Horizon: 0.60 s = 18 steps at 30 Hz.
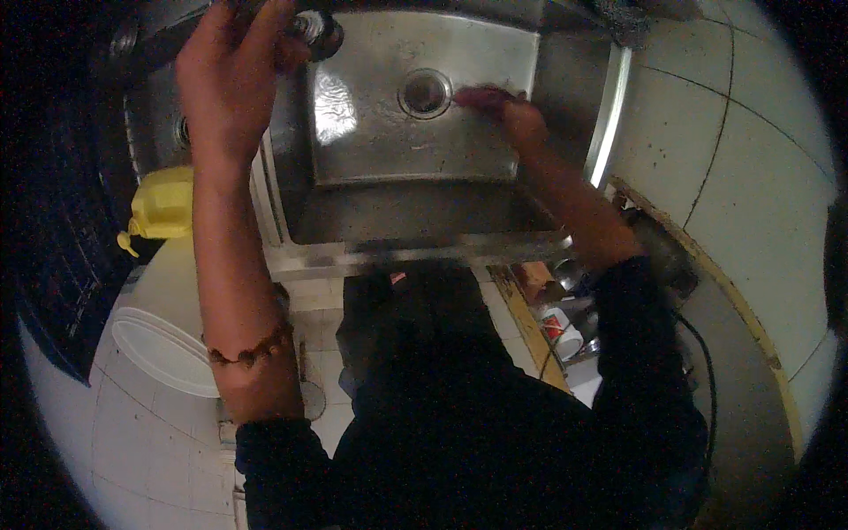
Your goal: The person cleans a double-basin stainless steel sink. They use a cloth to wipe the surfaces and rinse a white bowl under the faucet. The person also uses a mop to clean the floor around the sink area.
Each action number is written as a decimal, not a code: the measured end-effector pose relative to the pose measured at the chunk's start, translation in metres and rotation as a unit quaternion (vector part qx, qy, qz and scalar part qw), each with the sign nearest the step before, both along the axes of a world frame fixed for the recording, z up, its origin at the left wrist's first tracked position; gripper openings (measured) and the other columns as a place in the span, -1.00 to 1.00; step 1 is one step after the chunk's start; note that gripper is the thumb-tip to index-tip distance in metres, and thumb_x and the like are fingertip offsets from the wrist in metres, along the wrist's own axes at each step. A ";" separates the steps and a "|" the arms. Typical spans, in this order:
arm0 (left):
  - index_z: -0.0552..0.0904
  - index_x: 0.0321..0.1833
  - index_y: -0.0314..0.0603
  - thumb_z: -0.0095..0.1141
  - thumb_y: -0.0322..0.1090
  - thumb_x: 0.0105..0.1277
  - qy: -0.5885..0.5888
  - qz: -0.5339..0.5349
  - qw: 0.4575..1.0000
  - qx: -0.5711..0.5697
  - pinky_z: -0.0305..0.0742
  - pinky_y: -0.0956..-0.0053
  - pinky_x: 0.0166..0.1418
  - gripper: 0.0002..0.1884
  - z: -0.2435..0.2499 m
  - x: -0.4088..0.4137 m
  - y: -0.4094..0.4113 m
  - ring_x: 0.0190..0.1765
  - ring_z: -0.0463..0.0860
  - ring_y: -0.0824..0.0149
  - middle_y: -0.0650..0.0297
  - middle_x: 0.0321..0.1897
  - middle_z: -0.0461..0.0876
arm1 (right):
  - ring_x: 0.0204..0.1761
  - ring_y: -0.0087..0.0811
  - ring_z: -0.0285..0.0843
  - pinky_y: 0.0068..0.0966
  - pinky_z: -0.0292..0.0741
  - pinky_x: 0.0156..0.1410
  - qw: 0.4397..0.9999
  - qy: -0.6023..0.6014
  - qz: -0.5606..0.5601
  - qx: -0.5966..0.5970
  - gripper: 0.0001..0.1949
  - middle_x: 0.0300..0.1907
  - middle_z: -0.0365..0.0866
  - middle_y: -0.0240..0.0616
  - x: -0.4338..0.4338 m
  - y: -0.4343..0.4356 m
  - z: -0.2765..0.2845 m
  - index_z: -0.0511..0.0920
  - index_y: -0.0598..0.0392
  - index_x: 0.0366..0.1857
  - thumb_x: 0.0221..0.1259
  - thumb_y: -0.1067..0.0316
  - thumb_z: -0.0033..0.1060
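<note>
My left hand is raised at the upper left, over the divider side of a stainless steel sink basin. Its fingertips run past the top edge of the view. Close against its fingers is a dark, round fitting with a shiny metal middle, which looks like part of a tap; whether I grip it is unclear. Inside the basin, my right hand reaches toward the round drain. A blurred dark red shape extends from it; I cannot tell whether this is my fingers or a held thing.
A yellow plastic container stands left of my forearm, above a white bucket. A second basin lies left of the divider. Cluttered items, including a white cup-like container, sit below right. Tiled wall borders the sink.
</note>
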State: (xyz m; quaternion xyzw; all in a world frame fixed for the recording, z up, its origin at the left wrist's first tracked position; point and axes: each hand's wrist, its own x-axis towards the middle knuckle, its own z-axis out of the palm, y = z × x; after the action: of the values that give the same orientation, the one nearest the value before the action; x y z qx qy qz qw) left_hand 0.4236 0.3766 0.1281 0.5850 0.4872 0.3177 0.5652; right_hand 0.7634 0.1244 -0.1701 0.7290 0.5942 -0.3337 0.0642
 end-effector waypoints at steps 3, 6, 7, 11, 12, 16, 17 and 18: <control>0.73 -0.07 -0.34 0.35 -0.25 0.49 -0.104 -0.012 0.994 -0.012 0.67 0.45 -0.19 -0.76 0.017 0.008 -0.006 -0.34 0.79 0.34 0.14 -0.36 0.82 | 0.07 -0.03 0.69 -0.04 0.57 0.25 0.998 -0.060 -0.011 -0.022 -0.62 0.10 0.67 0.01 -0.002 -0.056 0.004 0.65 0.12 0.10 0.32 0.15 0.24; 0.73 -0.04 -0.35 0.35 -0.26 0.49 -0.082 -0.026 0.995 0.049 0.67 0.46 -0.19 -0.76 0.019 0.001 -0.008 -0.34 0.79 0.35 0.15 -0.34 0.82 | -0.02 0.05 0.72 0.03 0.54 0.25 0.990 -0.124 0.039 -0.057 -0.68 -0.05 0.74 0.01 -0.038 -0.098 -0.038 0.74 0.07 -0.07 0.31 0.08 0.24; 0.73 -0.04 -0.35 0.35 -0.26 0.49 -0.064 -0.045 0.995 0.056 0.67 0.46 -0.19 -0.76 0.018 0.002 -0.007 -0.33 0.79 0.35 0.16 -0.34 0.82 | -0.05 0.07 0.73 0.06 0.53 0.25 0.985 -0.135 0.068 -0.080 -0.69 -0.10 0.76 0.00 -0.047 -0.098 -0.050 0.77 0.06 -0.13 0.30 0.06 0.24; 0.72 -0.04 -0.36 0.35 -0.26 0.49 0.040 0.004 0.997 0.059 0.67 0.45 -0.20 -0.76 -0.021 0.011 0.009 -0.32 0.79 0.35 0.15 -0.31 0.83 | -0.13 0.15 0.75 0.12 0.50 0.25 0.987 -0.078 0.082 -0.112 -0.65 -0.23 0.81 0.02 -0.072 -0.018 -0.068 0.83 0.01 -0.30 0.26 -0.05 0.26; 0.72 -0.04 -0.35 0.35 -0.26 0.49 0.036 0.015 0.996 0.074 0.67 0.44 -0.20 -0.76 -0.025 -0.001 0.008 -0.32 0.79 0.35 0.15 -0.30 0.83 | -0.10 0.15 0.75 0.13 0.49 0.25 0.995 -0.071 0.033 -0.065 -0.63 -0.22 0.81 0.02 -0.082 0.005 -0.063 0.83 0.00 -0.30 0.25 -0.08 0.26; 0.72 -0.04 -0.35 0.34 -0.26 0.49 0.031 0.019 0.996 0.079 0.68 0.44 -0.20 -0.76 -0.033 -0.006 0.006 -0.33 0.78 0.35 0.15 -0.30 0.82 | 0.12 0.13 0.70 0.17 0.46 0.29 0.976 -0.013 -0.174 0.134 -0.57 -0.14 0.80 0.04 -0.091 0.049 -0.029 0.83 -0.02 -0.29 0.19 -0.19 0.29; 0.72 -0.04 -0.35 0.34 -0.26 0.49 0.034 0.020 0.996 0.074 0.68 0.44 -0.20 -0.76 -0.032 -0.006 0.005 -0.33 0.78 0.35 0.15 -0.30 0.82 | 0.09 0.11 0.71 0.15 0.47 0.29 0.982 0.038 -0.161 0.086 -0.57 -0.16 0.80 0.02 -0.086 0.038 -0.016 0.82 -0.02 -0.29 0.20 -0.19 0.29; 0.72 -0.04 -0.35 0.34 -0.26 0.49 0.033 0.022 0.997 0.071 0.68 0.44 -0.20 -0.76 -0.030 -0.007 0.005 -0.33 0.78 0.35 0.15 -0.31 0.82 | 0.06 0.09 0.72 0.12 0.49 0.28 0.986 0.087 -0.138 0.044 -0.58 -0.18 0.80 0.00 -0.080 0.023 0.000 0.82 -0.01 -0.30 0.20 -0.18 0.29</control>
State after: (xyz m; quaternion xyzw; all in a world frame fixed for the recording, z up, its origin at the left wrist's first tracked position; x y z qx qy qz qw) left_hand 0.4170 0.3812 0.0978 0.6232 0.4947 0.3439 0.4986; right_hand 0.6835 0.1479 -0.1698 0.7742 0.5056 -0.3749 -0.0666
